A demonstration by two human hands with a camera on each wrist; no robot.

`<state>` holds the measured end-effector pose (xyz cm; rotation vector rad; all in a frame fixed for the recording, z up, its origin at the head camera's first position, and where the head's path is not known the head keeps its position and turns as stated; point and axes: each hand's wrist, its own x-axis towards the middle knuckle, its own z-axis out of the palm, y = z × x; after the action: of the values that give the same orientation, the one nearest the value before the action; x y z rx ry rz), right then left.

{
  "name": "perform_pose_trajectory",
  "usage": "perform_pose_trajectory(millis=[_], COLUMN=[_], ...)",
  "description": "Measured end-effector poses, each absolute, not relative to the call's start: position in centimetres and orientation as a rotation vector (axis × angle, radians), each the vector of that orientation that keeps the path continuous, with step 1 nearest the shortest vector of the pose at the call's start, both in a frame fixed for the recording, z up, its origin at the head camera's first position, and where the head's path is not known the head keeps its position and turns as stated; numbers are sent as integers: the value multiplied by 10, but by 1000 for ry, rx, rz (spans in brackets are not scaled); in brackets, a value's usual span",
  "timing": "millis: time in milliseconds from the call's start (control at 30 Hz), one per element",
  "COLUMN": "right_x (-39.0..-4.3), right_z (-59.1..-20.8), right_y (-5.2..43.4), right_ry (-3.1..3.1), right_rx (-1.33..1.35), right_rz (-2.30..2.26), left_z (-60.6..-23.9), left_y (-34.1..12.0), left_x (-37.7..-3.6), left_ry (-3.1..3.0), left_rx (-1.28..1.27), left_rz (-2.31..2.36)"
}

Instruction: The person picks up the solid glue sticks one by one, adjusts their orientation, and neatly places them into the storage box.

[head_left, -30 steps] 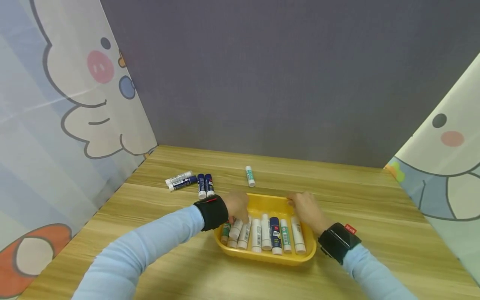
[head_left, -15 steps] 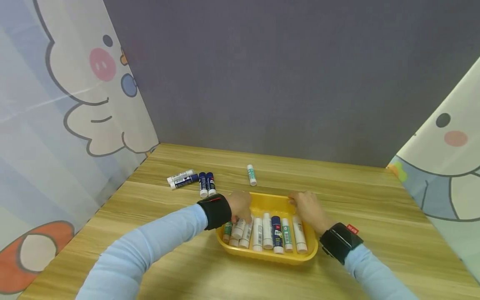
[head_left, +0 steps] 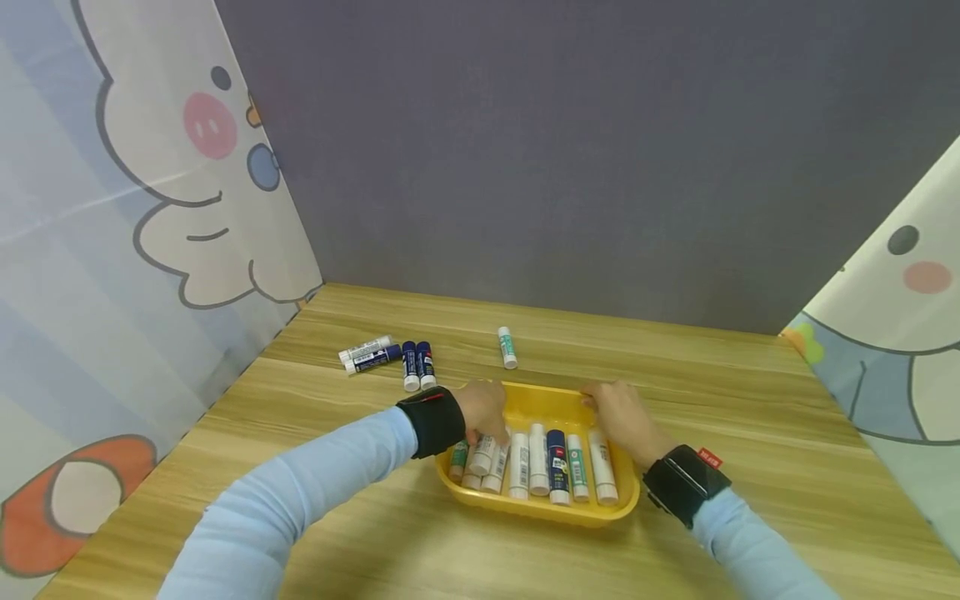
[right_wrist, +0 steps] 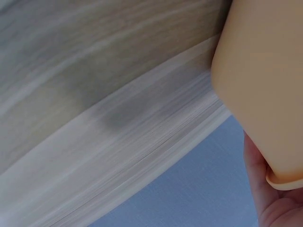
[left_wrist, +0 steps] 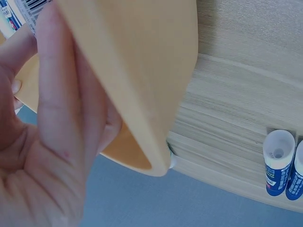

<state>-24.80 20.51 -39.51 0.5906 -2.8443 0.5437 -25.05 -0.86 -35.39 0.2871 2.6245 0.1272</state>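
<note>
A: Where is the yellow tray (head_left: pixel 537 504)?

B: On the wooden counter (head_left: pixel 750 417), close to the person, with a row of glue sticks (head_left: pixel 538 460) lying in it.

A: And the hands?

B: The left hand (head_left: pixel 483 410) grips the tray's far left corner, fingers (left_wrist: pixel 61 118) curled over the rim. The right hand (head_left: pixel 618 412) rests on the far right corner; whether its fingers clasp the rim I cannot tell.

A: Anything different from a second ago?

B: Hardly. Both hands have stayed on the same corners and the tray lies where it did. Four loose glue sticks (head_left: pixel 390 358) and a single green-labelled one (head_left: pixel 507 347) remain beyond the tray.
</note>
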Motion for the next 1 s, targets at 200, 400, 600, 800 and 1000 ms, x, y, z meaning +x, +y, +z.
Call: perform_pose_trajectory(millis=[200,400,600,800,1000], right_x=[-249,-251,-251,-250,-250], right_z=[-393,-391,-393,-393,-394], right_y=[206,206,207,207,206], right_ry=[-2867,-2883,-2861,-2863,-2863], right_rx=[570,551,558,562,580], right_rz=[560,541,531,535,542], left_z=[-353,-352,-351,-352,-355], left_y=[-10,-13,-13,-11,-12], left_x=[-252,-255,-255,-254,-254], left_ry=[2605,2595,2582,2593,2601], left_rx=[252,246,262,311,332], left_rz=[174,184,198,166,154])
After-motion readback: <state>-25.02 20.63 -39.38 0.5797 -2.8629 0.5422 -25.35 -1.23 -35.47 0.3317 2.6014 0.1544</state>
